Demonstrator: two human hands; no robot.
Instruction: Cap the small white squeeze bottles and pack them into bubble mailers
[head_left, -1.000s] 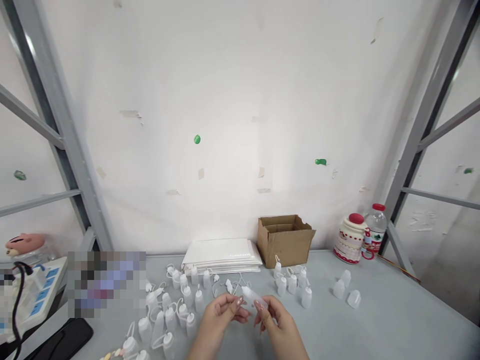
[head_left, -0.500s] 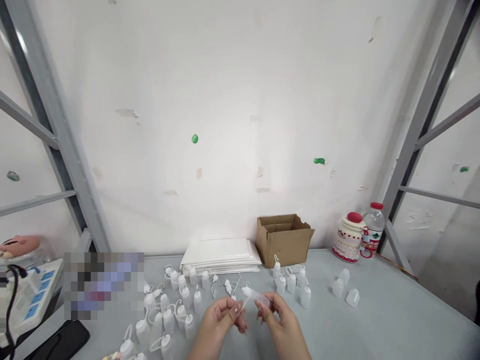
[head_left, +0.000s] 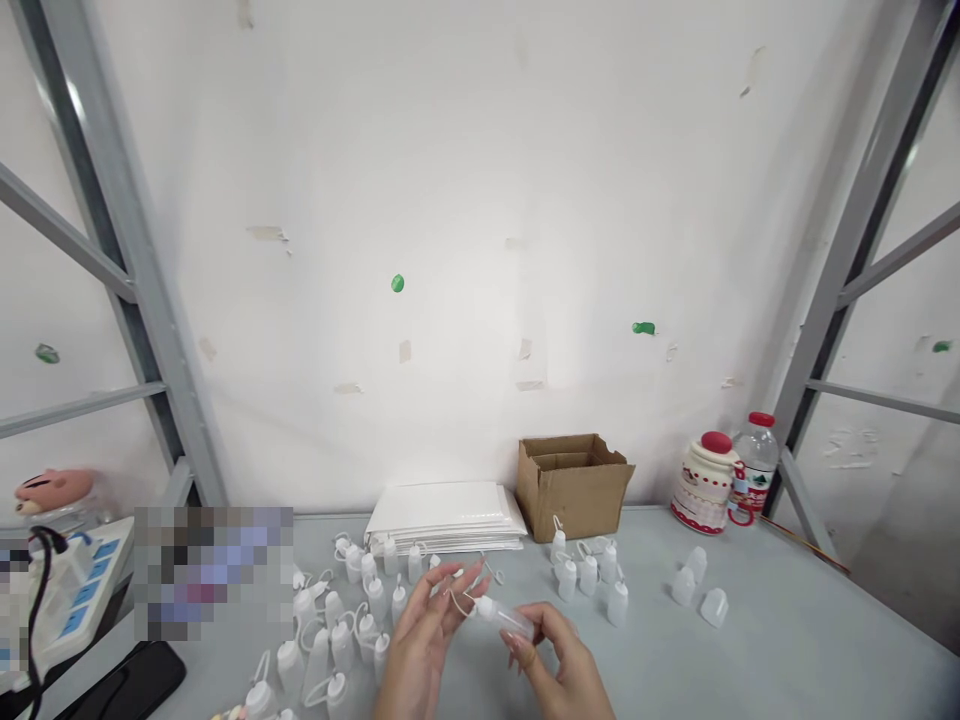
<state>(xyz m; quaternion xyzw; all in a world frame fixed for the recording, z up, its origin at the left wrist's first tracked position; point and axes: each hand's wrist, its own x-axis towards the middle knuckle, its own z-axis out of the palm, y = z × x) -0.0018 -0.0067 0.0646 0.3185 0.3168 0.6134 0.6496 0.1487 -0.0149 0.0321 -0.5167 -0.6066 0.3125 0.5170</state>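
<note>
While the right hand clasps the base end of a small translucent bottle between thumb and fingers, a light grip looks wise, since the wall is probably soft enough to buckle; the white cap is best kept facing the left hand, and the thin strap free of twists; the bottle lies tilted above the desk, nearer us than the cardboard box and slightly left of it; the hands are apart, the left with fingers extended by the strap, though from here I cannot tell whether they pinch it.
</note>
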